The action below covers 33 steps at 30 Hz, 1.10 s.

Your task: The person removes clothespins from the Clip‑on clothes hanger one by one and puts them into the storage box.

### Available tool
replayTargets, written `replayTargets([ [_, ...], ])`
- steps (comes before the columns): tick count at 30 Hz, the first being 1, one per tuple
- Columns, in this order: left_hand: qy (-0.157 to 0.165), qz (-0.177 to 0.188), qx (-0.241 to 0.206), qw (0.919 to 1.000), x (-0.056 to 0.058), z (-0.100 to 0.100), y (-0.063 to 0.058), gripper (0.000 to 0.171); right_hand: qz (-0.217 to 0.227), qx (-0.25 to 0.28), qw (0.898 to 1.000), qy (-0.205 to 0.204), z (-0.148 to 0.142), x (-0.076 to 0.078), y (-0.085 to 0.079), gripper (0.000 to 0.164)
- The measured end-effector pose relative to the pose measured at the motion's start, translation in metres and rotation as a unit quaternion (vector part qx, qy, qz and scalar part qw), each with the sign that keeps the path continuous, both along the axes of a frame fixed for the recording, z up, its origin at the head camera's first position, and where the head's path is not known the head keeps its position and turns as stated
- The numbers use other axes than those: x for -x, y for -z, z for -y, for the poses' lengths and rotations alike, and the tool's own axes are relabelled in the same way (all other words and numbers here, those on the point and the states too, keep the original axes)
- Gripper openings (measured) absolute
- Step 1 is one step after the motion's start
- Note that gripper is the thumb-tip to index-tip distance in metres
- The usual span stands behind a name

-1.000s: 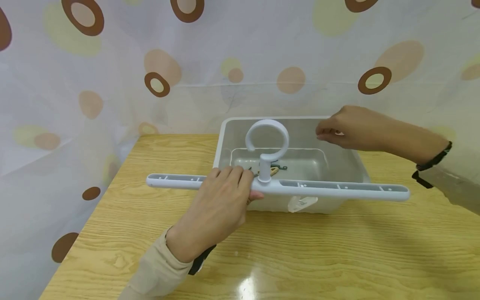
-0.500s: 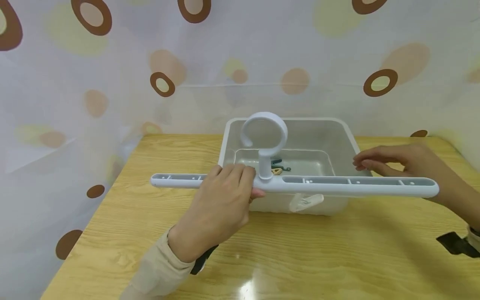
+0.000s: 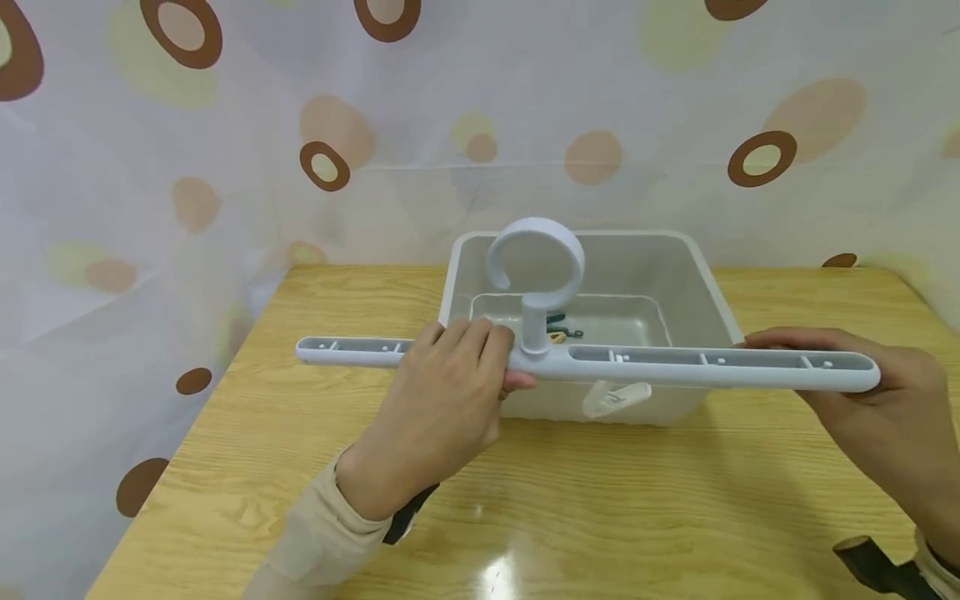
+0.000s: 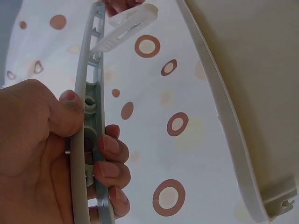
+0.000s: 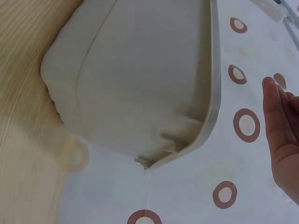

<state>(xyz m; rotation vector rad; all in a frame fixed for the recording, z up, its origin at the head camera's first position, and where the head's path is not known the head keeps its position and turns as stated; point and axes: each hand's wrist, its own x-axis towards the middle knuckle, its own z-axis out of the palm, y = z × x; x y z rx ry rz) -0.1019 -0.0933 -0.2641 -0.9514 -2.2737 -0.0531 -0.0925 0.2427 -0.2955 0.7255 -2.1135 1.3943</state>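
Note:
My left hand (image 3: pixel 435 408) grips a white plastic hanger (image 3: pixel 675 368) just left of its round hook (image 3: pixel 570 250). The left wrist view shows the thumb on one side of the bar and curled fingers on the other. From the hanger's underside, right of the hook, a white clip (image 3: pixel 617 401) hangs at a slant. My right hand (image 3: pixel 892 417) is at the hanger's right end, partly hidden behind the bar. In the right wrist view its fingers (image 5: pixel 275 116) are fairly straight, with nothing visible between them.
A whitish plastic bin (image 3: pixel 705 283) stands on the wooden table (image 3: pixel 600 508) behind the hanger. Inside it lie a few small clothespins, dark green (image 3: pixel 566 332) and tan (image 3: pixel 557 338). A curtain (image 3: pixel 420 125) with brown and yellow circles hangs behind the table.
My right hand has come down and right, from over the bin to behind the hanger's right end. The hanger's right end has swung slightly outward; the left hand keeps its grip.

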Motion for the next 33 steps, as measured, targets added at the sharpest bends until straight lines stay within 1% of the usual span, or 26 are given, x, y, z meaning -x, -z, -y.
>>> replayTargets([
  [1,0.001,0.0,-0.004,1.0,0.0,0.0,0.0,0.031,0.006,0.021,0.999,-0.025,0.001,-0.001,0.001,0.022],
  [2,0.001,-0.002,-0.005,1.0,0.0,0.0,0.0,0.031,0.011,0.059,0.996,-0.072,0.003,-0.001,0.002,0.021],
  [3,0.002,-0.003,-0.005,1.0,0.0,0.0,-0.001,0.031,0.019,0.093,0.988,-0.121,0.006,-0.001,0.005,0.02],
  [4,0.003,-0.002,-0.005,1.0,0.0,0.0,-0.001,0.03,0.036,0.122,0.979,-0.161,0.009,-0.002,0.007,0.021],
  [5,0.005,-0.002,-0.005,1.0,0.0,0.0,-0.001,0.03,0.055,0.154,0.966,-0.202,0.012,-0.003,0.009,0.022],
  [8,0.008,-0.003,-0.003,1.0,0.001,-0.001,-0.001,0.03,0.097,0.2,0.94,-0.258,0.028,-0.005,0.017,0.031],
  [9,0.008,-0.004,-0.002,1.0,0.001,-0.001,-0.001,0.03,0.108,0.202,0.937,-0.262,0.034,-0.007,0.02,0.033],
  [11,0.008,-0.004,-0.001,1.0,0.001,-0.002,-0.001,0.03,0.117,0.201,0.935,-0.268,0.047,-0.01,0.027,0.039],
  [12,0.008,-0.004,-0.001,1.0,0.001,-0.002,-0.001,0.029,0.124,0.197,0.936,-0.265,0.053,-0.011,0.029,0.042],
  [14,0.006,-0.003,-0.001,1.0,0.001,-0.003,0.0,0.029,0.145,0.183,0.941,-0.244,0.065,-0.015,0.034,0.045],
  [17,0.006,0.0,0.0,1.0,0.0,-0.004,0.001,0.028,0.156,0.172,0.942,-0.241,0.08,-0.016,0.039,0.048],
  [19,0.004,-0.002,0.002,1.0,0.0,-0.004,0.002,0.029,0.153,0.174,0.942,-0.243,0.088,-0.015,0.041,0.044],
  [21,0.002,-0.005,0.004,1.0,0.0,-0.004,0.002,0.03,0.147,0.185,0.936,-0.261,0.095,-0.012,0.044,0.038],
  [22,0.001,-0.007,0.005,1.0,0.0,-0.005,0.002,0.031,0.147,0.186,0.935,-0.263,0.097,-0.011,0.045,0.034],
  [25,-0.001,-0.008,0.01,0.9999,0.0,-0.005,0.003,0.031,0.16,0.193,0.93,-0.268,0.102,-0.009,0.046,0.027],
  [27,-0.003,-0.01,0.014,0.9999,0.0,-0.006,0.003,0.031,0.163,0.194,0.928,-0.273,0.104,-0.008,0.047,0.025],
  [28,-0.003,-0.01,0.014,0.9998,-0.001,-0.006,0.003,0.031,0.163,0.194,0.928,-0.273,0.104,-0.008,0.047,0.025],
  [31,-0.003,-0.011,0.014,0.9998,-0.001,-0.006,0.003,0.031,0.153,0.192,0.932,-0.266,0.105,-0.007,0.046,0.023],
  [33,-0.002,-0.009,0.014,0.9999,-0.001,-0.006,0.003,0.03,0.139,0.19,0.938,-0.253,0.105,-0.007,0.046,0.021],
])
